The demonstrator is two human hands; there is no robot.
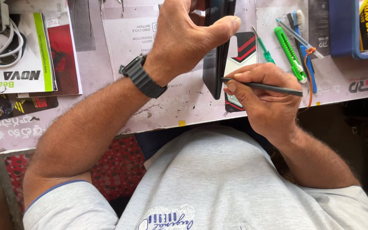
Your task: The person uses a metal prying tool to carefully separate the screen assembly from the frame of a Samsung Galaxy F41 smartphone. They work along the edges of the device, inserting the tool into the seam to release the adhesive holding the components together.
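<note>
**Two hands at a dark phone held on edge**

The left hand (188,34) (black watch (143,76) at the wrist) grips a dark phone (216,55) upright above the worktable (167,106), thumb pressed against its near face. The right hand (263,96) pinches a thin grey tool (265,87) between thumb and fingers, its tip touching the phone's lower edge. A green cutter (290,53) and a blue brush (305,47) lie just beyond, beside a blue tray (341,30).
</note>
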